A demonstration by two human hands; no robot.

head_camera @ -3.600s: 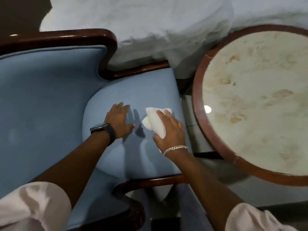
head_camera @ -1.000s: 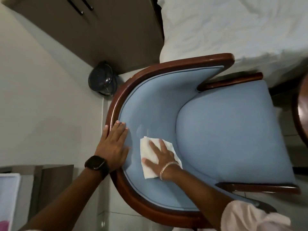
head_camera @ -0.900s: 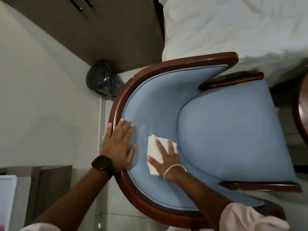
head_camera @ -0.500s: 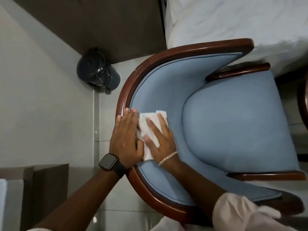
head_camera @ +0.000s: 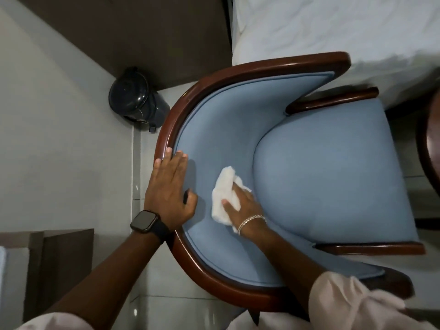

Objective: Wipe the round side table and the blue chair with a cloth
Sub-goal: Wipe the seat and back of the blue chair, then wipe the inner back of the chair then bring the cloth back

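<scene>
— Where's the cloth (head_camera: 225, 197) right now?

— Under my right hand (head_camera: 240, 206). The fingers are spread out nearly flat and pressing it against the blue padding on the inside of the chair (head_camera: 321, 177) back, low down, just beside where the back curves into the seat. It's bunched up, not folded, and its long side runs from near my wrist up and away from me, with the far end sticking out past my fingertips.

— And the other hand?

— My left hand (head_camera: 170, 186) lies open and flat, fingers together, holding nothing. The palm rests on the padding, and the fingertips reach the dark wooden rim that wraps the back. It's near the cloth but not touching it.

— Which way does the chair face?

— To my right. The curved back is on my left, the seat and both wooden armrests run off to the right.

— And the table (head_camera: 432, 148)?

— Only a sliver of its dark round edge shows at the far right, beyond the seat front.
</scene>
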